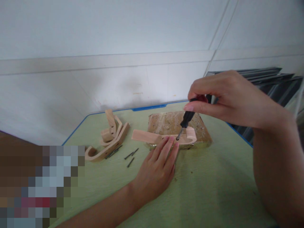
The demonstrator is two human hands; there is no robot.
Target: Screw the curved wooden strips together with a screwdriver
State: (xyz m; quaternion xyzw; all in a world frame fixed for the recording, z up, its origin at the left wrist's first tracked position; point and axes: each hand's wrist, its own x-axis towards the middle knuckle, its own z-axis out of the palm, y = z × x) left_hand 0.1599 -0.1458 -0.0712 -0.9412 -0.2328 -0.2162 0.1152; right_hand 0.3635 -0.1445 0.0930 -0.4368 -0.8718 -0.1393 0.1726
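Observation:
A pale wooden hook (146,135) lies across the front of a tape-wrapped brown block (166,122). My left hand (158,169) presses on the hook's middle with its fingers stretched out flat. Above it, my right hand (213,96) is closed around the black handle of a screwdriver (188,117). The screwdriver leans, its tip down at a dark hole or screw in the hook, just beyond my left fingertips; which of the two I cannot tell. Several dark screws (130,162) lie on the table left of my left hand.
More wooden hooks (114,139) are piled at the left of the green table (213,180), which has a blue edge. A white wall (106,82) stands behind it. Dark metal-looking panels (268,82) lean at the right. A pixelated patch covers the lower left.

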